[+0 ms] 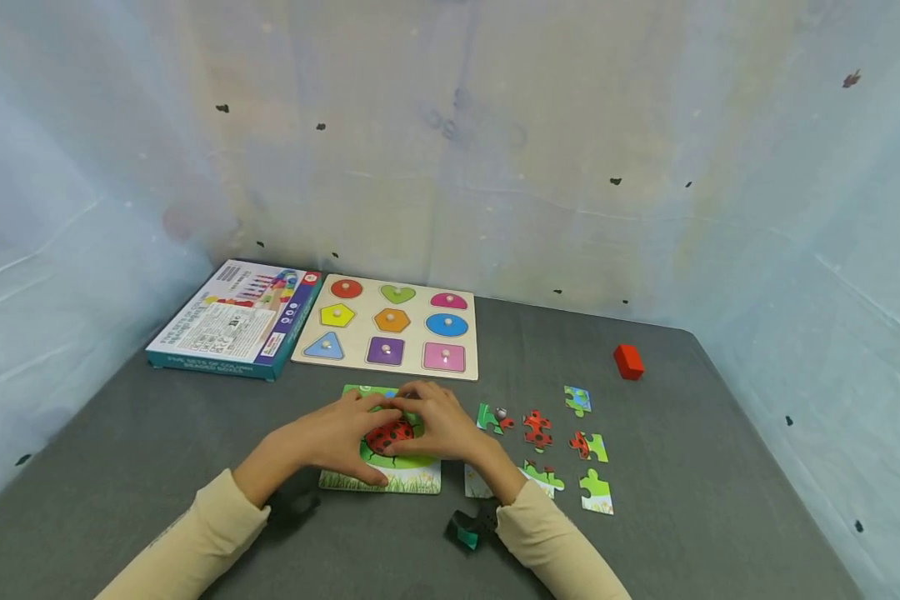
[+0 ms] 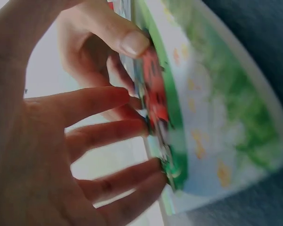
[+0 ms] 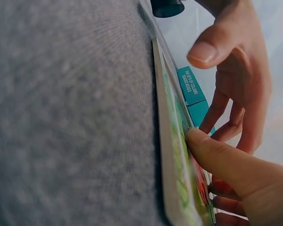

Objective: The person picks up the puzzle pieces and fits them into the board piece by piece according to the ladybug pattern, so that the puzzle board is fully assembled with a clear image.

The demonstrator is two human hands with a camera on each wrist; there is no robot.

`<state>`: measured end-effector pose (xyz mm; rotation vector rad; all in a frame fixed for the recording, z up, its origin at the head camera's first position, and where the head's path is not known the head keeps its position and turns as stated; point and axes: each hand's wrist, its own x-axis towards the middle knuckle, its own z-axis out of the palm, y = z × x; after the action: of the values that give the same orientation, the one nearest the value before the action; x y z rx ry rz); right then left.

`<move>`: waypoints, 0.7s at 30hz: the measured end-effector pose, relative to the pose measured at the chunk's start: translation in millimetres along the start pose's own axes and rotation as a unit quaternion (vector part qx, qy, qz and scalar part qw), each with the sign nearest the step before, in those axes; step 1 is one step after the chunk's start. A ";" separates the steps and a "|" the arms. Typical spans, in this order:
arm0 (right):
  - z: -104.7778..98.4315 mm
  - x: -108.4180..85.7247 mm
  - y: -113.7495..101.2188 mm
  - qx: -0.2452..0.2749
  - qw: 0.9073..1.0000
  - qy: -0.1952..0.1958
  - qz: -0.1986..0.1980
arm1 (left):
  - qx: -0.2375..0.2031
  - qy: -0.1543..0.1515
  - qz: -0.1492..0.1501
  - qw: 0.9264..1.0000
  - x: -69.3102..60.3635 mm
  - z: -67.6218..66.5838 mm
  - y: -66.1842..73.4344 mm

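Observation:
A puzzle board [image 1: 412, 481] printed with a red ladybug [image 1: 390, 437] on green, above a grassy strip, lies on the table. My left hand [image 1: 337, 435] reaches over its left side; its long, nearly straight fingers touch the board near the ladybug in the left wrist view. From the right, my right hand [image 1: 438, 425] rests on the board, thumb [image 3: 212, 148] on the picture and fingers lightly bent, apart from the thumb. Fingertips of both hands come close together at the upper part. Whether a small piece lies under them is hidden.
Several loose puzzle pieces [image 1: 537, 429] lie right of the board, partly behind my right wrist. Behind stand a knobbed shape board [image 1: 356, 329] and a flat box [image 1: 228, 321]. A red block [image 1: 629, 362] lies at the right. Hanging sheets [image 1: 450, 167] enclose the table.

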<state>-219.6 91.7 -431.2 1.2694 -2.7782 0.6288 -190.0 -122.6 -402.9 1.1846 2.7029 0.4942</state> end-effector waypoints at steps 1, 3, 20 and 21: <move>-0.2 -0.1 0.0 0.002 1.000 -0.001 0.001 | 0.004 -0.004 0.001 1.000 0.4 -0.7 1.1; -0.8 -0.1 -0.4 0.005 1.000 -0.003 0.006 | 0.010 -0.012 0.001 1.000 0.6 -1.7 2.9; -14.5 -10.7 17.1 0.075 0.996 0.013 -0.040 | 0.041 -0.034 -0.009 0.999 -1.5 -1.5 1.5; -17.9 -13.9 20.0 0.079 0.996 0.018 -0.041 | 0.041 -0.030 -0.007 0.999 -1.5 -1.4 1.4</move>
<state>-227.5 120.0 -424.3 1.3769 -2.6770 0.8706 -188.4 -123.1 -401.1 1.1808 2.7021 0.3420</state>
